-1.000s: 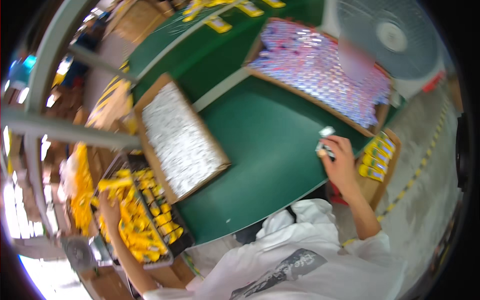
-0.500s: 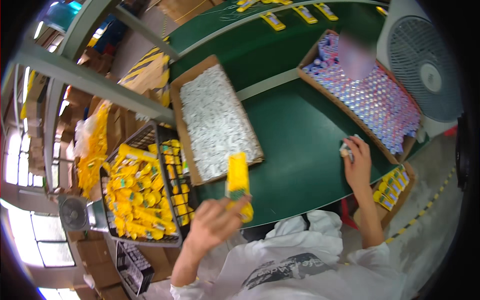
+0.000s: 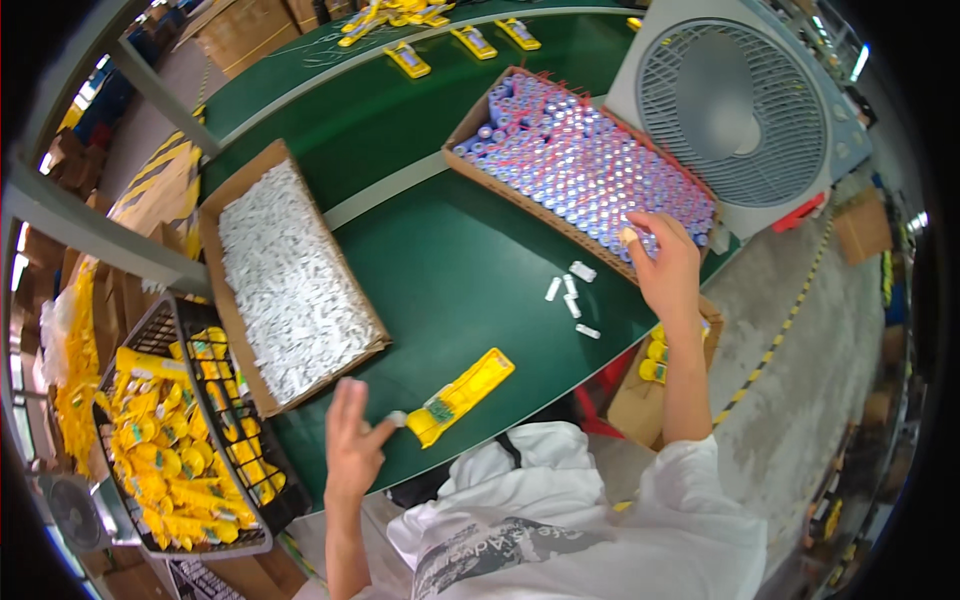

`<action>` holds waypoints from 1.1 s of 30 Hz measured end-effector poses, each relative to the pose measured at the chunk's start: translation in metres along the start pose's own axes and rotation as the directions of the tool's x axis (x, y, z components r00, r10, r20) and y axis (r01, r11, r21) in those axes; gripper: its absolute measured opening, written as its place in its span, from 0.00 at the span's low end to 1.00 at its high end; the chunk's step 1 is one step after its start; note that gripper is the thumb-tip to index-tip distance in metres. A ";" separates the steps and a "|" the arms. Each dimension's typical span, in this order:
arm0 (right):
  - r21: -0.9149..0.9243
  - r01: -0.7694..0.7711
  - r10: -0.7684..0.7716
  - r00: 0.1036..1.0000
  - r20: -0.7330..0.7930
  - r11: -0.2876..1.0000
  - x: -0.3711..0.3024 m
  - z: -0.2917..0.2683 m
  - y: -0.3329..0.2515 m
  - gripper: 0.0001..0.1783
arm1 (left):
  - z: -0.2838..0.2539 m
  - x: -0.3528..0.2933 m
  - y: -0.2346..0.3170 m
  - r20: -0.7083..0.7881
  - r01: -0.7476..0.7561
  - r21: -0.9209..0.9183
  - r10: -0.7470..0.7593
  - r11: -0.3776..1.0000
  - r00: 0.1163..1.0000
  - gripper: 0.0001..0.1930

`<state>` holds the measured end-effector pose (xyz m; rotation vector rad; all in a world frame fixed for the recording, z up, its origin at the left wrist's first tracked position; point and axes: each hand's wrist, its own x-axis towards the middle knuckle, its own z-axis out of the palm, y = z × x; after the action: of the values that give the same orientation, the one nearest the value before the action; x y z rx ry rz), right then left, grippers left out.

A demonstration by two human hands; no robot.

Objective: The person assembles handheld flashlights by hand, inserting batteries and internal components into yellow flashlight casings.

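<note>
On the green table lies a yellow long-shaped pouch (image 3: 460,397), lying aslant near the front edge. Just left of it is my left hand (image 3: 355,440), fingers stretched and thumb apart; something whitish and blurred shows at the thumb tip. My right hand (image 3: 668,262) reaches over the near right end of a cardboard box (image 3: 560,222) packed with blue-purple cylindrical cells (image 3: 600,165) with red strips or wires. Its thumb, wrapped in something tan, stands apart from the index finger. Several small white pieces (image 3: 571,287) lie loose on the table between my hands.
A shallow carton of many small white pieces (image 3: 290,280) stands left. Beside it a black crate (image 3: 240,440) holds yellow pouches. A large grey fan (image 3: 735,115) stands behind the cell box. More yellow packs (image 3: 475,42) lie at the far side; another carton (image 3: 650,400) sits below right.
My left hand has let go of the yellow pouch, now lying on the table. My right hand moved to the cell box, leaving white pieces on the table. The view has shifted right.
</note>
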<state>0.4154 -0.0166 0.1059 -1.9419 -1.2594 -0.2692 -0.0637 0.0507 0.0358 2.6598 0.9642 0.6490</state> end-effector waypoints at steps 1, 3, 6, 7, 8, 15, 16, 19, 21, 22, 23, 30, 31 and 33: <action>-0.114 0.030 -0.014 0.991 0.135 0.993 0.009 -0.011 0.011 0.15 | -0.006 0.003 0.010 -0.039 0.058 0.041 -0.056 0.997 0.998 0.23; -0.230 0.077 0.003 0.944 0.331 0.970 0.027 -0.029 0.022 0.18 | -0.012 0.009 0.037 -0.083 0.103 0.049 -0.098 0.994 0.992 0.21; -0.407 -0.003 0.124 0.955 0.270 0.914 0.031 -0.041 0.040 0.19 | -0.003 0.018 0.094 -0.202 0.180 -0.250 -0.233 0.951 0.951 0.10; -0.404 -0.131 0.240 0.942 0.234 0.905 0.027 -0.039 0.049 0.21 | 0.003 0.027 0.114 -0.150 0.162 -0.310 -0.216 0.937 0.965 0.12; -0.410 -0.114 0.227 0.945 0.237 0.905 0.023 -0.036 0.049 0.21 | 0.009 0.036 0.130 -0.099 0.151 -0.365 -0.199 0.919 0.975 0.13; -0.311 -0.129 0.207 0.950 0.233 0.942 -0.018 -0.014 0.043 0.33 | 0.073 0.058 0.120 -0.016 0.190 0.003 -0.190 0.982 0.982 0.23; -0.312 -0.130 0.208 0.950 0.231 0.941 -0.015 -0.017 0.048 0.33 | 0.074 0.058 0.111 0.001 0.146 -0.023 -0.146 0.989 0.989 0.22; 0.094 -0.214 0.150 0.882 0.446 0.972 0.007 -0.046 0.071 0.27 | 0.068 0.061 0.090 0.016 0.071 -0.084 -0.070 0.994 0.997 0.22; -0.003 -0.164 0.146 0.870 0.471 0.987 0.017 -0.065 0.067 0.26 | 0.060 0.065 0.079 -0.004 0.063 -0.125 -0.063 0.990 0.998 0.21; -0.102 -0.108 0.145 0.855 0.498 0.989 0.021 -0.074 0.062 0.25 | 0.057 0.067 0.075 -0.008 0.050 -0.124 -0.052 0.991 0.999 0.21; -0.108 -0.106 0.145 0.864 0.483 0.989 0.022 -0.077 0.055 0.23 | 0.053 0.067 0.072 -0.011 0.068 -0.148 -0.070 0.987 0.997 0.20; -0.268 -0.086 0.250 0.694 0.676 0.960 0.028 -0.084 0.057 0.27 | 0.028 0.078 0.093 -0.069 0.009 -0.185 -0.022 0.983 0.997 0.21; -0.265 -0.073 0.238 0.704 0.669 0.962 0.027 -0.083 0.056 0.29 | 0.021 0.089 0.103 -0.066 -0.015 -0.220 0.000 0.975 0.998 0.21; -0.244 -0.064 0.214 0.717 0.663 0.968 0.023 -0.076 0.058 0.31 | 0.000 0.127 0.126 -0.087 -0.036 -0.285 0.012 0.958 0.996 0.21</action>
<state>0.4927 -0.0661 0.1403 -2.4160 -1.5696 0.4808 0.0921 0.0383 0.1230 2.4082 0.7907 0.8441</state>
